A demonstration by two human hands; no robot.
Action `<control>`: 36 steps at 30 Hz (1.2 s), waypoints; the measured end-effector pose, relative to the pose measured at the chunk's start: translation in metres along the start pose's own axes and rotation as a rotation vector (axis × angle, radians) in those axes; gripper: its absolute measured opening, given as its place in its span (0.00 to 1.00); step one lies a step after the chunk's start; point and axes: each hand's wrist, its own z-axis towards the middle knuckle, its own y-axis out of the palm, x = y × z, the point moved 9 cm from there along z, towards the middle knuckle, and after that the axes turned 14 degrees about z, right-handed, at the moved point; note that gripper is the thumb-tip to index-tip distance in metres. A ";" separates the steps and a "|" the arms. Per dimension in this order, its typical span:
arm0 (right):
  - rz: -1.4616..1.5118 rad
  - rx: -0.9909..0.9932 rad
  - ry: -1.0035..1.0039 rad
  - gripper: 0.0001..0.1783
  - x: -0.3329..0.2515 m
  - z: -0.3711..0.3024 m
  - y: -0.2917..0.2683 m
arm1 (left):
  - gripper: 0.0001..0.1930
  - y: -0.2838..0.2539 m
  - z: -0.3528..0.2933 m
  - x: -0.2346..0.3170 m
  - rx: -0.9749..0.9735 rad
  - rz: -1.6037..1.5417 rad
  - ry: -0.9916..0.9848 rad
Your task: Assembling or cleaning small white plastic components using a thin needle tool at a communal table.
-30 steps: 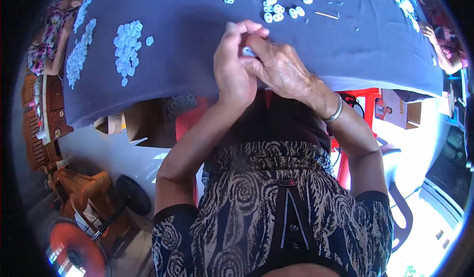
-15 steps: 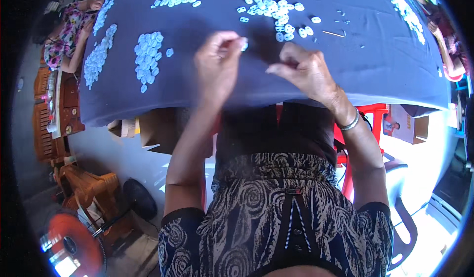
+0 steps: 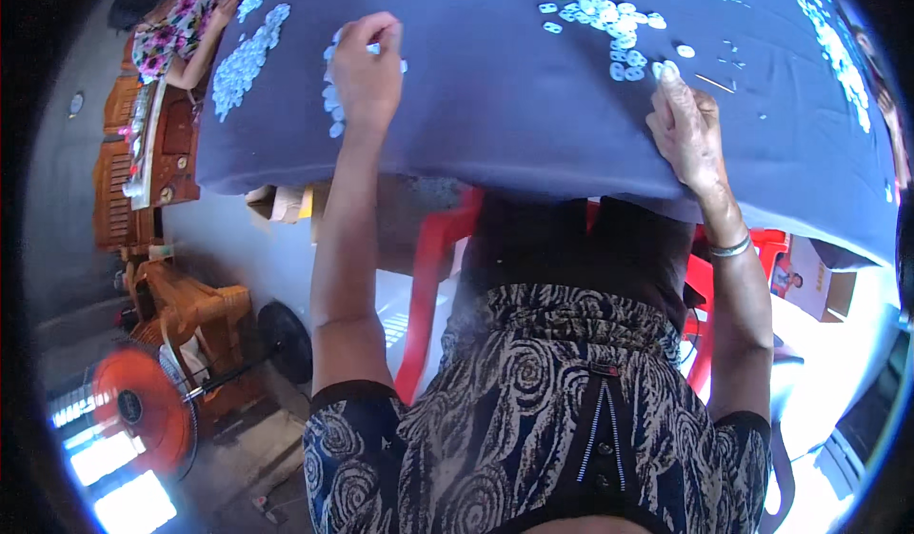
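A dark blue cloth covers the table and carries piles of small white ring-shaped pieces. My left hand hovers over a left pile, its fingers pinched on a small white piece. My right hand lies flat on the cloth with fingers stretched out. Its fingertip touches a white piece at the edge of the middle pile. A thin stick lies just right of that fingertip.
More white pieces lie in piles at the left and far right. A person in flowered clothes sits at the table's left end. Below are a red plastic chair, an orange fan, wooden furniture and a cardboard box.
My hands were together at the table's near edge. They have parted: the left went out to the left pile, the right up to the middle pile.
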 end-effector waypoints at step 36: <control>0.208 0.241 -0.154 0.21 -0.034 0.015 -0.074 | 0.15 0.079 -0.081 0.172 -0.428 -0.129 0.430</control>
